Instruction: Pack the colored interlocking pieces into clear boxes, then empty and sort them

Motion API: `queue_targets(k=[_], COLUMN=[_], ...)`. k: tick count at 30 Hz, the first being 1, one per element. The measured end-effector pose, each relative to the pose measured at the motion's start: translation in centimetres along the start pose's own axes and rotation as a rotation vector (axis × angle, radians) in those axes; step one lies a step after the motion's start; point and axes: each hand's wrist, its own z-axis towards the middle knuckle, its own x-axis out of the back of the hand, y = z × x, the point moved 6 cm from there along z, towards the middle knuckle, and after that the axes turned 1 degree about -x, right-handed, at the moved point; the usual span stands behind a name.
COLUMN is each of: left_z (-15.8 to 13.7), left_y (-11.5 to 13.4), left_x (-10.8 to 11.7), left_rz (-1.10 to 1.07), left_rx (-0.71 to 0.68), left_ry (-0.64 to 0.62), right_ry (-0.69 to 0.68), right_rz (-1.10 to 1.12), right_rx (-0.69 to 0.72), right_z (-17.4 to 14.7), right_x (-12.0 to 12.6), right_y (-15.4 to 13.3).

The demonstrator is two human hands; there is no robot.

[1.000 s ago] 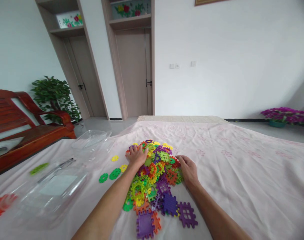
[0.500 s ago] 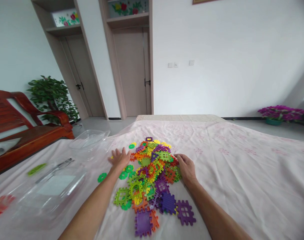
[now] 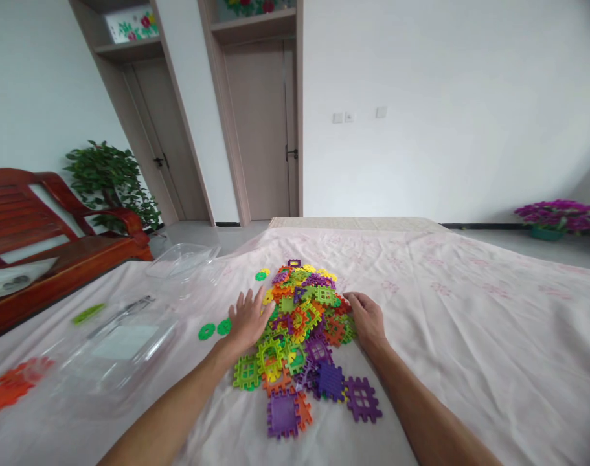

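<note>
A heap of colourful plastic interlocking building pieces lies on the pink-patterned cloth, mixing squares, window frames and round notched discs. My left hand is at the heap's left edge, open, palm down with the fingers spread. At the right edge, my right hand is loosely cupped against the heap, its fingertips by a red piece; no piece shows in its grasp. Nearest me are a purple square, a dark blue square and a purple window frame. Green discs sit left of my left hand.
Clear plastic containers stand at the left on the cloth. Orange pieces and a lime green piece lie around them. Beyond the table are a wooden bench, a leafy plant and doors.
My left hand has shifted right and nearer me, covering green discs at the heap's left side. My right hand stays at the right edge. The view has tilted slightly.
</note>
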Motion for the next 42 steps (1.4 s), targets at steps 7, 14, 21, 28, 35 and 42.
queue_targets(k=[7, 14, 21, 28, 35, 42], left_z=[-3.6, -1.9, -4.8, -12.9, -11.0, -6.4], left_y=[-7.1, -0.2, 5.6, 6.4, 8.1, 9.3], left_x=[0.0, -1.5, 0.6, 0.6, -0.2, -0.3], left_rz=[0.136, -0.102, -0.329, -0.085, 0.03, 0.081], left_rx=[0.262, 0.076, -0.424, -0.802, -0.814, -0.804], left_ry=[-0.044, -0.097, -0.255, -0.353, -0.12, 0.116], right_ry=[-0.003, -0.011, -0.018, -0.034, -0.048, -0.034], right_rz=[-0.025, -0.035, -0.005, -0.111, -0.132, -0.101], right_rx=[0.01, 0.015, 0.013, 0.085, 0.109, 0.108], right_z=[0.1, 0.1, -0.2, 0.2, 0.3, 0.2], right_x=[-0.1, 0.0, 0.1, -0.2, -0.3, -0.3], right_y=[0.1, 0.0, -0.2, 0.1, 0.2, 0.1])
